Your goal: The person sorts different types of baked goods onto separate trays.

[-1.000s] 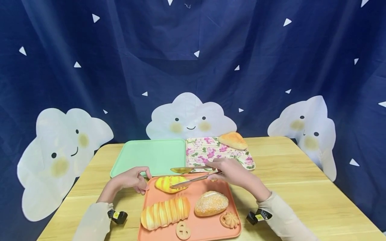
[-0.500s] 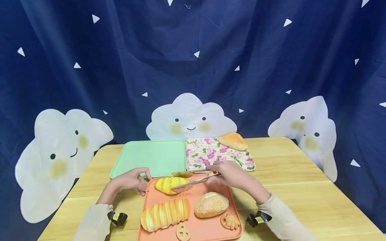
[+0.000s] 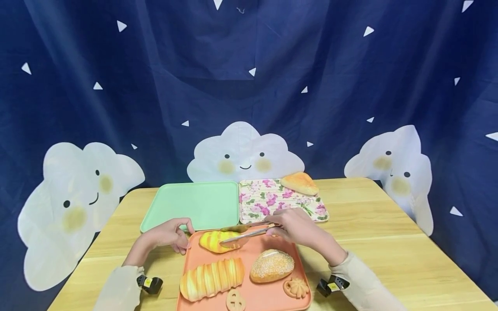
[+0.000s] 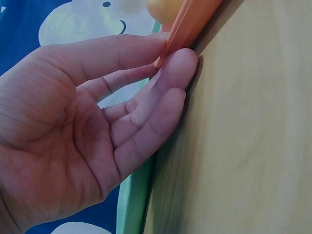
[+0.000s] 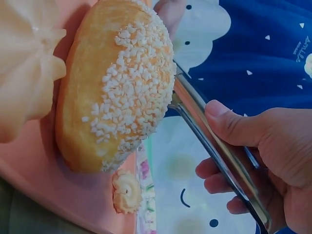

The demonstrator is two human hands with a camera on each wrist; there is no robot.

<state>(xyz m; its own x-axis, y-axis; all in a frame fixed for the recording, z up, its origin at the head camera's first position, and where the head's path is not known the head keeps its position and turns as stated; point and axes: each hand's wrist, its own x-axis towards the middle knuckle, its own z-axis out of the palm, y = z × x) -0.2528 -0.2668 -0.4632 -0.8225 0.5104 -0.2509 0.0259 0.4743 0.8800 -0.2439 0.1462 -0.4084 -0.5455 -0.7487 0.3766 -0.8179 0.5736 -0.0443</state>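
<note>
My left hand (image 3: 169, 235) pinches the left rim of the orange tray (image 3: 266, 299) near its far corner; in the left wrist view the thumb and fingers (image 4: 178, 66) meet at the rim. My right hand (image 3: 297, 229) grips metal tongs (image 3: 254, 233), thumb on one side and fingers on the other. The tongs' ends lie on either side of a yellow striped bread (image 3: 209, 241) at the tray's far left. In the right wrist view, a bread with white crumbs (image 5: 131, 73) hides the tongs' tips.
The orange tray also bears a long ridged bread (image 3: 214, 278), a pretzel cookie (image 3: 235, 299) and a flower-shaped cookie (image 3: 296, 287). Behind stand a green tray (image 3: 194, 205) and a floral tray (image 3: 258, 201) with a triangular bread (image 3: 300, 183). A dark blue curtain (image 3: 249, 99) hangs beyond the table.
The tongs have come down and their arms have drawn closer together about the yellow striped bread. The left hand keeps its place on the orange tray's rim.
</note>
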